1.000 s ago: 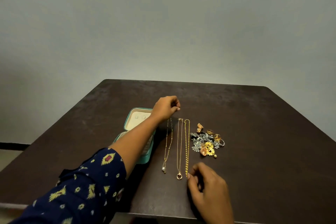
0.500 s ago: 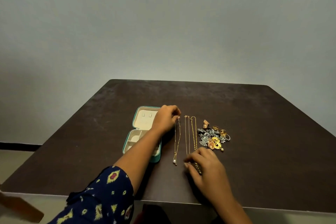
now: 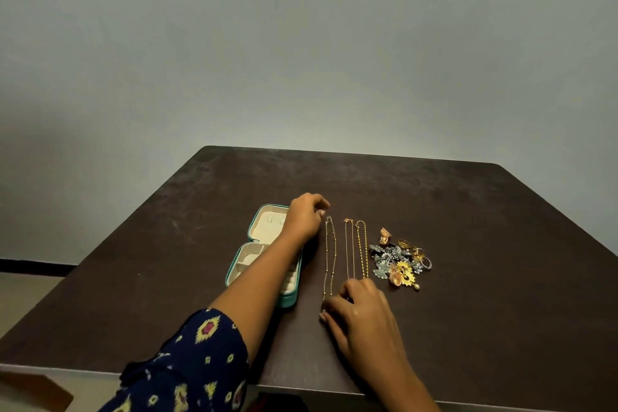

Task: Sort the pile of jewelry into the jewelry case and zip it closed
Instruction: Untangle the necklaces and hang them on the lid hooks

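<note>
The jewelry case is lying open on the dark table, left of centre. Its cream lid is lying flat at the far end and its divided base is sitting nearer to you. Your left forearm, in its dark patterned sleeve, is crossing over the right part of the base and hiding it.

Your left hand is hovering just past the case's far right corner with its fingers curled. Its fingertips are sitting just beside the clasp end of the thin beaded necklace; I cannot tell whether they are touching or pinching it.

That necklace is lying stretched out straight, running from far to near. Two more are lying parallel on its right: a fine gold chain and a brighter yellow chain.

Your right hand is resting at their near ends, fingers bent. It is covering the lower ends of the two right-hand chains, and its fingertips are meeting the bottom of the beaded necklace; pressing or pinching, I cannot tell.

The jewelry pile, silver and gold pieces with rings, is sitting just right of the chains, outside the case.
</note>
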A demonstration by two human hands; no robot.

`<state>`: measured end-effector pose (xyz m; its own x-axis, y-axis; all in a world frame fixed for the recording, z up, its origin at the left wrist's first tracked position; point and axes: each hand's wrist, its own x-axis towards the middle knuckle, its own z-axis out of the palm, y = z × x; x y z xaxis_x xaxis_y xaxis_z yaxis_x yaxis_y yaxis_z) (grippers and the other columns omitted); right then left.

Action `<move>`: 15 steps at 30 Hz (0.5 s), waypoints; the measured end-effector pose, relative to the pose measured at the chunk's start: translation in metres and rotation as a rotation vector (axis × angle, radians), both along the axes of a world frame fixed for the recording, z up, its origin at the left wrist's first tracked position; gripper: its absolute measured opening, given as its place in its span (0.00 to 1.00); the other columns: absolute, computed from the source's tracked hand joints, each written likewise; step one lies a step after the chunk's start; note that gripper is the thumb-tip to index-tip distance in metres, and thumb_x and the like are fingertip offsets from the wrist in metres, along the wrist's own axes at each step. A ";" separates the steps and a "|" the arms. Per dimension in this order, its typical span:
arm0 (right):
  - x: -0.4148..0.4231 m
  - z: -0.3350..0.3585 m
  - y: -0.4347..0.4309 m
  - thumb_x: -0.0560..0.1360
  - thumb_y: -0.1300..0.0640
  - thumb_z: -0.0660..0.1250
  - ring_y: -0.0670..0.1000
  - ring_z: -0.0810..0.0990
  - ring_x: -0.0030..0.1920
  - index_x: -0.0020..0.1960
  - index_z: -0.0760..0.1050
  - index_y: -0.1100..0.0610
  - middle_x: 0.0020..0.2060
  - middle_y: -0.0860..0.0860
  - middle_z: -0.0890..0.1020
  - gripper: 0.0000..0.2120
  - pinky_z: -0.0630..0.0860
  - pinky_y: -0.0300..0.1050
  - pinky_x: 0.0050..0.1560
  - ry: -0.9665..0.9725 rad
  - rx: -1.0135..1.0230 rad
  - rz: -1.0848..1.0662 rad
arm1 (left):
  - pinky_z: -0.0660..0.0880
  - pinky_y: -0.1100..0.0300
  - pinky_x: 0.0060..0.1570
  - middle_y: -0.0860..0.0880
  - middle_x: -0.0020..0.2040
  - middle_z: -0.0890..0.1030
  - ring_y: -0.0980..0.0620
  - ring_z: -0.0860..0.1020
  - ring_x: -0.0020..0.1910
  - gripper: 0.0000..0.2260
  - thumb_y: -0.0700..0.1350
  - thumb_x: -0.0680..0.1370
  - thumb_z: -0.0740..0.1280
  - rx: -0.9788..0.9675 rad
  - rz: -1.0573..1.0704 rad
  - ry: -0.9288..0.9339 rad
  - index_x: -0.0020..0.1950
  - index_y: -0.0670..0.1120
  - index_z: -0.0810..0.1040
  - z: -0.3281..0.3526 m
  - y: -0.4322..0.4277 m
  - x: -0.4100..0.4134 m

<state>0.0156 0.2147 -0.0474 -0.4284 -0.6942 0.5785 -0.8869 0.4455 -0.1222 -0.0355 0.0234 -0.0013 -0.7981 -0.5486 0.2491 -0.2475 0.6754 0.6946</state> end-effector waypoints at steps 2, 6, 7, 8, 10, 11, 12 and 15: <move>0.000 -0.001 0.000 0.69 0.47 0.58 0.46 0.64 0.38 0.36 0.75 0.50 0.33 0.46 0.71 0.11 0.63 0.38 0.34 0.022 0.005 -0.002 | 0.71 0.57 0.55 0.43 0.57 0.79 0.45 0.76 0.57 0.11 0.35 0.77 0.62 -0.033 0.012 -0.059 0.56 0.41 0.79 0.000 -0.001 -0.005; -0.001 -0.003 0.000 0.70 0.49 0.58 0.47 0.64 0.38 0.36 0.75 0.50 0.33 0.46 0.71 0.09 0.63 0.39 0.33 0.042 -0.004 0.014 | 0.72 0.55 0.54 0.45 0.56 0.80 0.45 0.77 0.56 0.11 0.40 0.77 0.64 -0.175 0.016 -0.186 0.57 0.45 0.79 -0.001 -0.001 -0.014; -0.001 -0.003 0.001 0.70 0.49 0.58 0.47 0.64 0.38 0.37 0.75 0.51 0.33 0.46 0.71 0.09 0.63 0.39 0.33 0.045 -0.005 0.018 | 0.73 0.55 0.53 0.45 0.56 0.81 0.44 0.77 0.55 0.11 0.41 0.76 0.64 -0.237 0.012 -0.231 0.57 0.46 0.79 -0.002 0.000 -0.015; -0.001 -0.004 0.001 0.70 0.50 0.58 0.47 0.64 0.38 0.36 0.74 0.51 0.33 0.46 0.71 0.09 0.63 0.39 0.33 0.051 -0.004 0.020 | 0.73 0.56 0.51 0.45 0.56 0.80 0.44 0.77 0.54 0.11 0.42 0.76 0.64 -0.306 0.008 -0.271 0.57 0.47 0.79 -0.003 0.002 -0.017; -0.001 -0.004 0.001 0.69 0.50 0.58 0.47 0.64 0.38 0.36 0.74 0.51 0.33 0.46 0.71 0.09 0.62 0.39 0.33 0.063 -0.002 0.022 | 0.72 0.56 0.48 0.45 0.56 0.78 0.42 0.77 0.53 0.10 0.42 0.76 0.64 -0.411 0.004 -0.310 0.55 0.47 0.80 -0.005 0.003 -0.019; -0.001 -0.004 0.001 0.69 0.50 0.58 0.47 0.64 0.38 0.36 0.74 0.51 0.33 0.46 0.71 0.09 0.62 0.38 0.33 0.065 -0.001 0.025 | 0.72 0.55 0.48 0.44 0.56 0.77 0.42 0.77 0.53 0.10 0.42 0.75 0.64 -0.431 0.009 -0.312 0.55 0.47 0.80 -0.006 0.003 -0.020; -0.001 -0.004 0.001 0.69 0.50 0.58 0.47 0.64 0.38 0.36 0.75 0.51 0.33 0.46 0.71 0.09 0.62 0.38 0.33 0.067 -0.001 0.026 | 0.72 0.55 0.48 0.44 0.56 0.77 0.41 0.77 0.53 0.10 0.42 0.75 0.64 -0.439 0.018 -0.310 0.55 0.47 0.80 -0.007 0.003 -0.021; -0.001 -0.004 0.001 0.69 0.50 0.58 0.46 0.64 0.37 0.36 0.74 0.51 0.33 0.46 0.71 0.09 0.62 0.38 0.34 0.068 -0.002 0.034 | 0.71 0.55 0.47 0.45 0.55 0.78 0.42 0.77 0.53 0.08 0.43 0.75 0.64 -0.445 0.039 -0.284 0.53 0.47 0.80 -0.007 0.002 -0.023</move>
